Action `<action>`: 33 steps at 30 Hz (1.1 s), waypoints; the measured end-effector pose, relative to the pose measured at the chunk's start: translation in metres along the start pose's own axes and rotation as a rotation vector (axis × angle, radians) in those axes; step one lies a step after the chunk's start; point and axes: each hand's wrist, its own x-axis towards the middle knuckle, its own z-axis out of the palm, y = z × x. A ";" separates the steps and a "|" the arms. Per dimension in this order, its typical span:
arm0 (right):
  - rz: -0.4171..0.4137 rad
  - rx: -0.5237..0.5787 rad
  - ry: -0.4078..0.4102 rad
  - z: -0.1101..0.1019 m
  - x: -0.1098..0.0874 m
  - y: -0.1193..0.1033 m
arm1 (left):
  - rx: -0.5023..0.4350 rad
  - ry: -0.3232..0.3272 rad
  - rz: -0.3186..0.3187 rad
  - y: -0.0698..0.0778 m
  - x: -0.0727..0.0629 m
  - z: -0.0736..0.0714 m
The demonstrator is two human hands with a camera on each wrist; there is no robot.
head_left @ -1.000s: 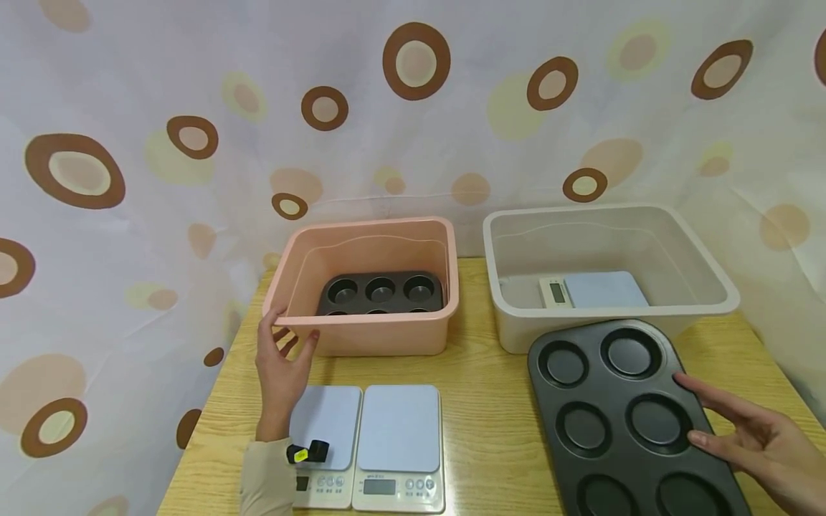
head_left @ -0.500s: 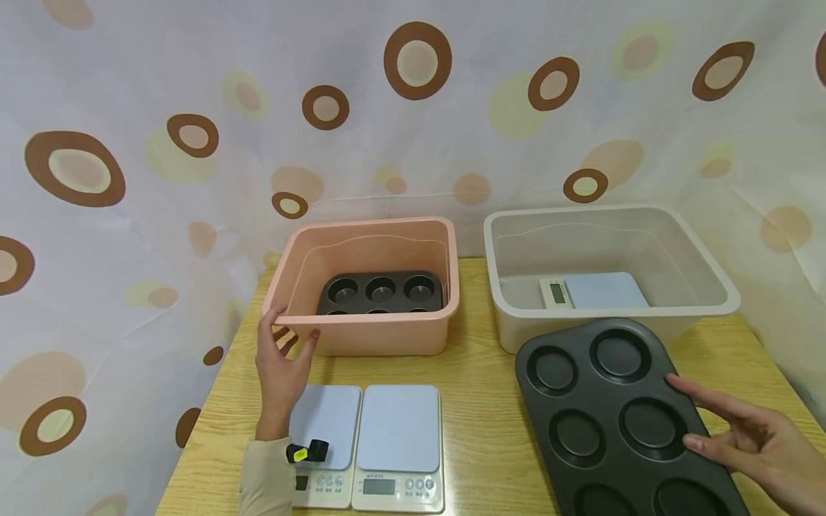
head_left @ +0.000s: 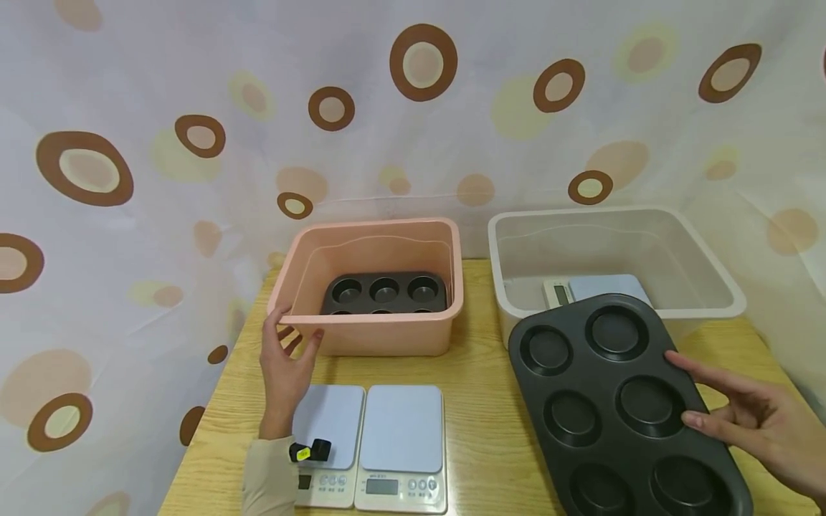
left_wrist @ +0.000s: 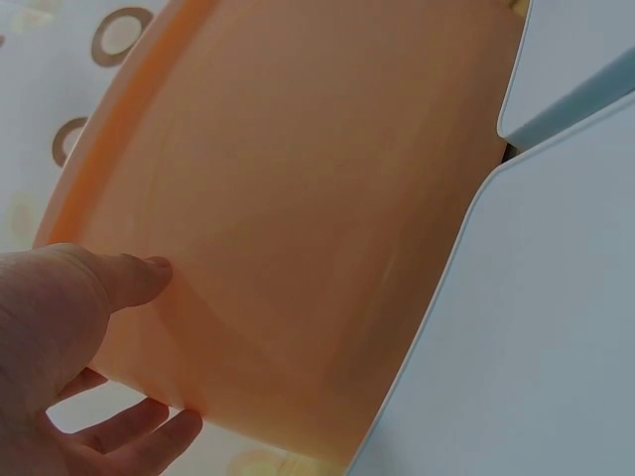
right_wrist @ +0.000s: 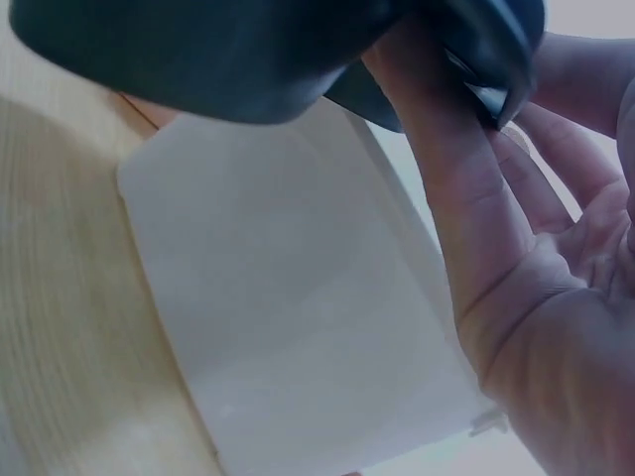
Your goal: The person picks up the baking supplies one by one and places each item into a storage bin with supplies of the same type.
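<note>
My left hand (head_left: pixel 287 373) holds the front left corner of a pink plastic bin (head_left: pixel 381 335), thumb against the front wall and fingers round the side, as the left wrist view (left_wrist: pixel 79 347) also shows. A dark muffin tin (head_left: pixel 384 304) lies inside that bin. On the right, my right hand (head_left: pixel 755 416) grips the right edge of a larger dark muffin tin (head_left: pixel 596 383), held tilted in front of a cream bin (head_left: pixel 619 313) and overlapping its front rim. The right wrist view shows the tin's underside (right_wrist: pixel 218 59) above the fingers.
Two kitchen scales, a left one (head_left: pixel 332 423) partly behind my wrist and a right one (head_left: pixel 401 430), lie side by side on the wooden table (head_left: pixel 484 408). Another scale (head_left: pixel 609 287) sits inside the cream bin. A patterned curtain (head_left: pixel 258 143) hangs behind.
The larger muffin tin has risen and shifted a little left with my right hand, now covering part of the cream bin's front rim. My left hand stays at the pink bin's corner.
</note>
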 end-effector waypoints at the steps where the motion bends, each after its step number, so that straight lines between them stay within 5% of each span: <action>1: 0.002 0.009 -0.006 0.000 0.002 -0.001 | 0.001 0.001 0.002 0.000 0.000 0.000; 4: 0.019 -0.010 -0.013 -0.002 0.008 -0.006 | 0.003 0.004 0.011 -0.001 0.001 0.000; 10: 0.077 -0.295 0.008 0.001 0.024 -0.020 | 0.015 0.002 0.023 0.000 0.003 0.000; 14: 0.093 -0.377 -0.008 0.007 0.039 -0.028 | 0.014 0.000 0.015 0.000 0.003 0.000; 22: 0.011 -0.419 0.028 0.015 0.069 -0.037 | 0.016 0.000 0.008 0.001 0.002 0.001; 33: 0.084 -0.537 -0.020 0.007 0.109 -0.058 | 0.008 0.004 0.006 0.001 0.000 0.001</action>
